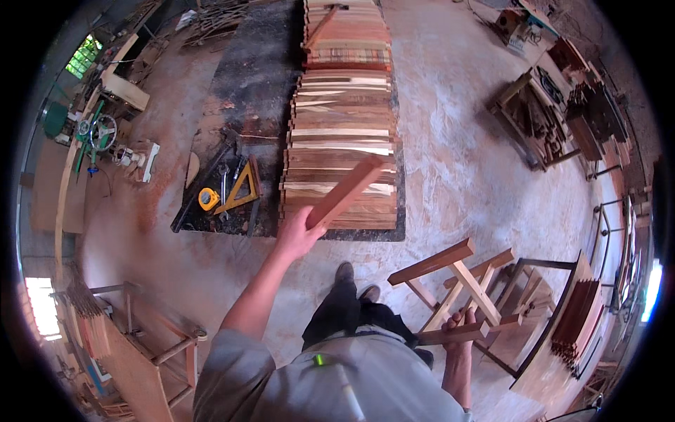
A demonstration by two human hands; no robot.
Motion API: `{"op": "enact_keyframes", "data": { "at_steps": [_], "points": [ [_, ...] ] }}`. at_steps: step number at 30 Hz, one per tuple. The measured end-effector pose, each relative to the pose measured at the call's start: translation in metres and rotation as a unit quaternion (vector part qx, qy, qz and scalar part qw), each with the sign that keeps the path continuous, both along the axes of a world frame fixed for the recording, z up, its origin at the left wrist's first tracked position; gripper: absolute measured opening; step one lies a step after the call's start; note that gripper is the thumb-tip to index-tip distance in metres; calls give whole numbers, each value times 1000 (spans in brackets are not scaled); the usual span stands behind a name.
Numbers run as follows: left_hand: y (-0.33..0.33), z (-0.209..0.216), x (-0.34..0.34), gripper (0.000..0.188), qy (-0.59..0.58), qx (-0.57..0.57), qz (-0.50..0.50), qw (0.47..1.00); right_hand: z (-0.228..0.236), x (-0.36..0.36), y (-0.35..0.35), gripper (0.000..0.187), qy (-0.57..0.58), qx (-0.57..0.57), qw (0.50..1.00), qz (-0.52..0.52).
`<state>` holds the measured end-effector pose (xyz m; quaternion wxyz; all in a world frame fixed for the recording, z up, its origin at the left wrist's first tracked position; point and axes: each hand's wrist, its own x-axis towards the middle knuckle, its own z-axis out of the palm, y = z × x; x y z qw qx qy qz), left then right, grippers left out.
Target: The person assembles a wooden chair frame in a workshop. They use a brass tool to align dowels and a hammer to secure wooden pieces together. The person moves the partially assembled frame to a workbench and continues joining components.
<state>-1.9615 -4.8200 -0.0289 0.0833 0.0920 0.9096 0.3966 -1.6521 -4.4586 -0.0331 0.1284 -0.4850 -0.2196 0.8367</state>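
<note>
My left hand is closed round the near end of a reddish wooden bar, which slants up over the near part of a long row of wooden slats. Down at my right side, my right hand grips the lower bar of a wooden frame with crossed pieces between its thicker bars. The frame hangs tilted beside my leg. Part of my right hand's grip is hidden behind the bar.
The slats lie on a black table. On its left part are a yellow tape measure, wrenches and a yellow-edged square. A hammer rests on the far slats. Wood-laden racks stand right; a handwheel machine stands left.
</note>
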Motion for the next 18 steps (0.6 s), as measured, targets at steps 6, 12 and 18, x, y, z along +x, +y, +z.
{"op": "enact_keyframes", "data": {
  "at_steps": [6, 12, 18],
  "points": [
    [-69, -44, 75, 32, -142, 204, 176, 952, -27, 2, 26, 34, 18, -6, 1000, 5],
    [-121, 6, 124, 27, -239, 360, 284, 856, -55, 12, 23, 34, -16, 13, 999, -29],
    [-168, 40, 119, 31, -218, 476, 318, 791, -59, 40, 13, 30, -84, 85, 990, -74]
  ]
}}
